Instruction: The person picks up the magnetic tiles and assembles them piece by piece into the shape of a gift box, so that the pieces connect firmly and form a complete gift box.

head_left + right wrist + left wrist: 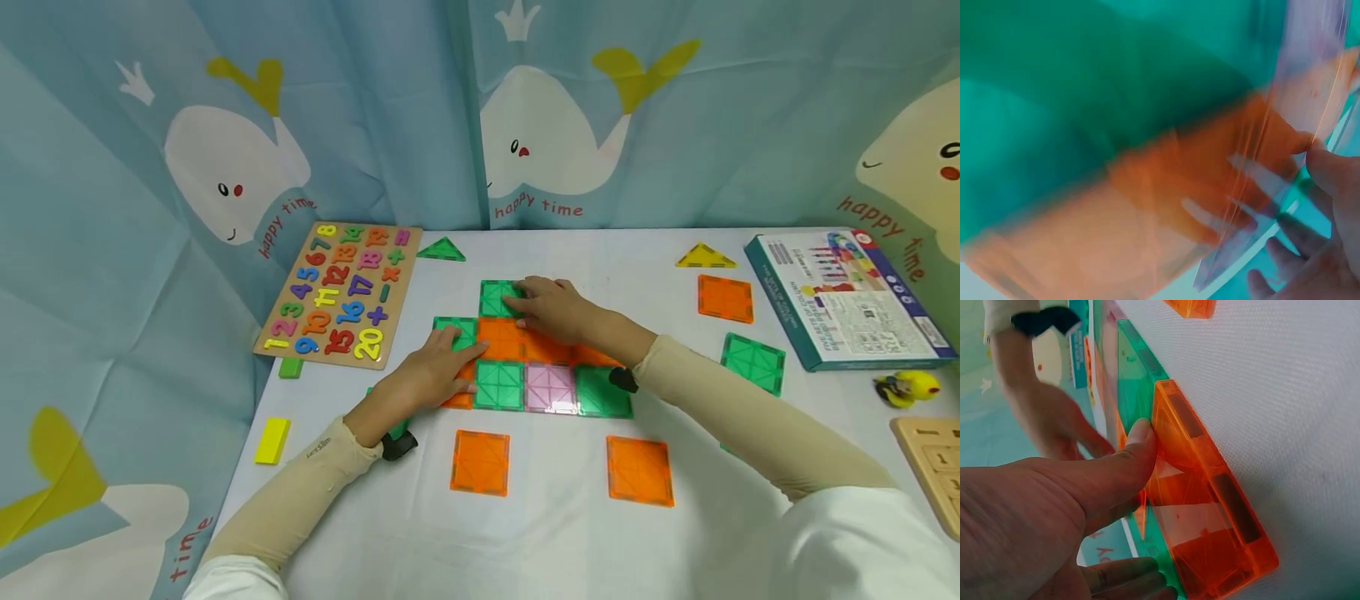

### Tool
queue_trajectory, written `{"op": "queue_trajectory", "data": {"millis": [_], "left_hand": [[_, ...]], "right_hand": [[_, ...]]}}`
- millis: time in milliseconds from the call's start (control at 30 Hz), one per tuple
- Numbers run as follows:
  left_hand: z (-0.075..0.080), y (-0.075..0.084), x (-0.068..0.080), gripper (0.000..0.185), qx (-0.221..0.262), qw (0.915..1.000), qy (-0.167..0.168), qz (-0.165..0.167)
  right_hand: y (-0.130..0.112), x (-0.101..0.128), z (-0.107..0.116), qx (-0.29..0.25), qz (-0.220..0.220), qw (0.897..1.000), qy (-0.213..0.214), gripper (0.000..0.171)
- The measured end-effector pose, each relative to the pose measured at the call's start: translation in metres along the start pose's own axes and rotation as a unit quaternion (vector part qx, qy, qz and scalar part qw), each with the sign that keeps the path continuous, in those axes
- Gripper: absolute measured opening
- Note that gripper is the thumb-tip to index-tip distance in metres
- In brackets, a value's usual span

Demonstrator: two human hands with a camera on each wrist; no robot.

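My left hand [431, 377] and right hand [551, 308] press flat, fingers straight, on the joined translucent plastic square tiles [551, 387] at frame centre. Stiff, light, probably slick; lift by edges. Right-wrist view too blurred to confirm.

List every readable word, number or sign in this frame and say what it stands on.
"happy time": curtain, under the middle whale; again beside the left whale.
"time": curtain, lower left corner.
Numbers 1 to 20, plus "+", "-", "x" signs: number board.
Box print: too small to read.
Left sleeve logo: too small.
Wrist views: nothing readable.
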State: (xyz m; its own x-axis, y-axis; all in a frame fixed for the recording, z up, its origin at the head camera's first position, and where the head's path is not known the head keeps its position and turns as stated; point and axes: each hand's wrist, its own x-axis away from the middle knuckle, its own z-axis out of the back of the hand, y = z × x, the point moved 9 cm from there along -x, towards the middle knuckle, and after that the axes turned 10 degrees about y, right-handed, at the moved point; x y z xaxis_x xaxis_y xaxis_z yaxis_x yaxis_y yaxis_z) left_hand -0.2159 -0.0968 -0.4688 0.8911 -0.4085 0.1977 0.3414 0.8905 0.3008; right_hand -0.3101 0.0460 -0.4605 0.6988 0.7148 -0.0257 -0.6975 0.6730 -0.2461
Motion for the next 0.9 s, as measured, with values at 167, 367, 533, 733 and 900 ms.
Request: {"op": "queue_trajectory", "data": {"millis": [167, 367, 533, 733, 900], "left_hand": [[-0.002, 0.001, 0.001, 0.07, 0.007, 1.0, 0.002, -0.006], [-0.006, 0.011, 0.014, 0.067, 0.016, 0.9994, 0.022, -0.024], [-0.021, 0.034, 0.04, 0.084, 0.041, 0.997, -0.015, -0.064], [-0.028, 0.045, 0.046, 0.097, 0.018, 0.9958, 0.008, -0.09], [-0.028, 0.039, 0.028, 0.096, 0.018, 0.9944, 0.029, -0.1]], "right_hand": [[-0.013, 0.028, -0.007, -0.017, 0.01, 1.0, 0.008, 0.062], [-0.019, 0.043, -0.012, -0.019, 0.009, 1.0, 0.017, 0.063], [-0.018, 0.044, -0.012, -0.02, 0.003, 1.0, 0.017, 0.064], [-0.017, 0.045, -0.012, -0.024, -0.004, 1.0, 0.011, 0.064], [-0.019, 0.044, -0.012, -0.031, -0.002, 0.999, 0.016, 0.064]]}}
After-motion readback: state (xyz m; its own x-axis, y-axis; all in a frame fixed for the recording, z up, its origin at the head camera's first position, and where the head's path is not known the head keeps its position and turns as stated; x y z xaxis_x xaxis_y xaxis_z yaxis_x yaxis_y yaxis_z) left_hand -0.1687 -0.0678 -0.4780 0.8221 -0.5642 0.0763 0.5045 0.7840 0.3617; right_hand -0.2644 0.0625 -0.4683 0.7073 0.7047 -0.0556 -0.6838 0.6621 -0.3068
